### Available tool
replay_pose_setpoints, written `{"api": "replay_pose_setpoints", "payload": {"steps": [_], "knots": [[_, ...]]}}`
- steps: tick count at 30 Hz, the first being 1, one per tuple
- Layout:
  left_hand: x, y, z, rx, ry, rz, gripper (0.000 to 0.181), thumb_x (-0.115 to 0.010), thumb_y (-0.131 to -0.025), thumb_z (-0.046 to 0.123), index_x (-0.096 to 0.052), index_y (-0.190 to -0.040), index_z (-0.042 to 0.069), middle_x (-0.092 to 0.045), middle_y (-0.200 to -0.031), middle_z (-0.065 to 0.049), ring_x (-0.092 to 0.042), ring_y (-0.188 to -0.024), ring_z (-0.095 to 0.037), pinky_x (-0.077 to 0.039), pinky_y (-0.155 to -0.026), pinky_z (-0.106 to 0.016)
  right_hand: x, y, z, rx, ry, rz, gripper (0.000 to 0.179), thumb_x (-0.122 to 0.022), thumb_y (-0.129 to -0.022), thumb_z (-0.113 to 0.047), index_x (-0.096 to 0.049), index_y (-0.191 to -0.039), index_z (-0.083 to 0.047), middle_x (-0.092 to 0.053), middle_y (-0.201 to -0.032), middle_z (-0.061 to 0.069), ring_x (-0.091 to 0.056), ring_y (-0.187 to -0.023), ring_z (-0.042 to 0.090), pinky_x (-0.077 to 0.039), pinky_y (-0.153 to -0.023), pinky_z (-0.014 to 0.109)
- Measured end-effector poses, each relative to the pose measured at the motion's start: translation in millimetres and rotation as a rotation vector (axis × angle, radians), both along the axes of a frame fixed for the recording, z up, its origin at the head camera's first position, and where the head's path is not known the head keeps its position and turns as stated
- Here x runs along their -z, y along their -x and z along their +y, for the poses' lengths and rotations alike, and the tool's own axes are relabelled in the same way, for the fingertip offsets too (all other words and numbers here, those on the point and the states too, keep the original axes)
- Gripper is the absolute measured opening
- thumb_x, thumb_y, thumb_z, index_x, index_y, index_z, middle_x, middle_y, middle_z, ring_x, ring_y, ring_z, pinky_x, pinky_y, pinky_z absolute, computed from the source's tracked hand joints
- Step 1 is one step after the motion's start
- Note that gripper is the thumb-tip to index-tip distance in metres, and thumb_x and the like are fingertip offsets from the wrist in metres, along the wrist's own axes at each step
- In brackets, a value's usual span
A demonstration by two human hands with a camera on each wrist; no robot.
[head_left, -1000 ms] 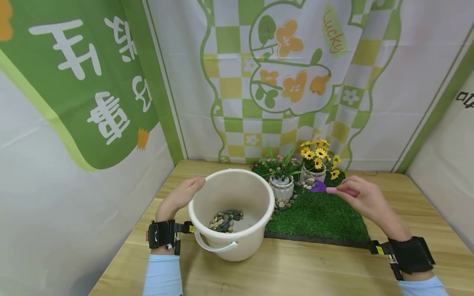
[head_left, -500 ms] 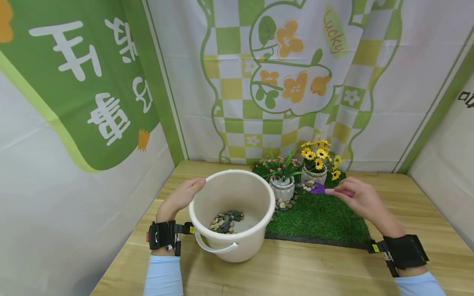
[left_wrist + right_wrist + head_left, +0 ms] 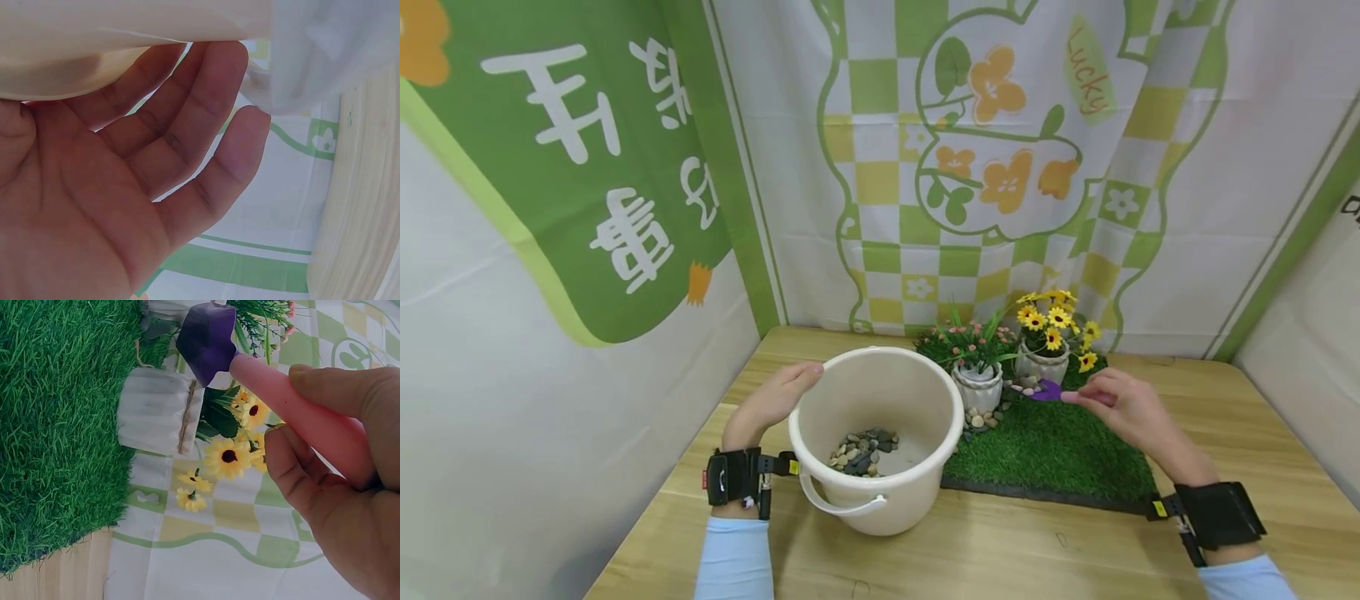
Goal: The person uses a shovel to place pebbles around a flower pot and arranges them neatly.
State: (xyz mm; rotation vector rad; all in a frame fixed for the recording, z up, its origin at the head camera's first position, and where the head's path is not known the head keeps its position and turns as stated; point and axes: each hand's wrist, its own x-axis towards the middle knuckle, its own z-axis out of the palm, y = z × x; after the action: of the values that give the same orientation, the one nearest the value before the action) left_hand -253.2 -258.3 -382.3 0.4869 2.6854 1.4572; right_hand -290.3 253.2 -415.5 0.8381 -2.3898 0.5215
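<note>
My left hand (image 3: 772, 402) grips the left rim of a cream plastic bucket (image 3: 898, 507); in the left wrist view its fingers (image 3: 215, 106) bend against the bucket's wall. Grey and tan pebbles (image 3: 859, 454) lie in the bucket's bottom. My right hand (image 3: 1138, 417) pinches the pink handle (image 3: 300, 406) of a small trowel with a purple blade (image 3: 1048, 391). The blade points left, between the two flower pots, with a few pebbles (image 3: 1024, 385) at its tip. In the right wrist view the blade (image 3: 209, 340) shows from behind, so its load is hidden.
Pink flowers stand in a white pot (image 3: 977, 388) and yellow flowers (image 3: 1054, 321) in another, both on an artificial grass mat (image 3: 1060, 450). More pebbles (image 3: 979, 419) ring the left pot's base. Behind the wooden table (image 3: 985, 550) hangs a printed curtain (image 3: 880, 183).
The trowel has dropped slightly and its blade has tipped, with fewer pebbles showing heaped on it. The left hand keeps its grip on the bucket. The head view has shifted a little.
</note>
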Motion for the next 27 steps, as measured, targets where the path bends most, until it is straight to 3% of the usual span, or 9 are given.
{"api": "replay_pose_setpoints", "payload": {"steps": [10, 27], "knots": [[-1.6, -3.0, 1.4, -0.004, 0.008, 0.001, 0.049, -0.032, -0.106, 0.032, -0.055, -0.128, -0.005, -0.066, -0.11, -0.017, -0.064, -0.095, -0.024, -0.048, -0.088, -0.045, 1.5, 2.6, -0.9, 0.003, -0.009, 0.0, 0.015, -0.078, -0.072, -0.002, -0.07, -0.077, -0.013, -0.057, -0.076, -0.006, -0.049, -0.062, 0.005, -0.045, -0.052, 0.029], [0.6, -0.7, 0.4, -0.01, 0.02, -0.002, 0.051, -0.032, -0.106, 0.035, -0.054, -0.13, -0.003, -0.066, -0.111, -0.016, -0.064, -0.096, -0.024, -0.047, -0.088, -0.045, 5.2, 6.4, 1.9, 0.055, -0.002, -0.083, 0.008, -0.076, -0.076, -0.005, -0.071, -0.08, -0.009, -0.055, -0.074, -0.005, -0.046, -0.06, 0.007, -0.042, -0.051, 0.028]]}}
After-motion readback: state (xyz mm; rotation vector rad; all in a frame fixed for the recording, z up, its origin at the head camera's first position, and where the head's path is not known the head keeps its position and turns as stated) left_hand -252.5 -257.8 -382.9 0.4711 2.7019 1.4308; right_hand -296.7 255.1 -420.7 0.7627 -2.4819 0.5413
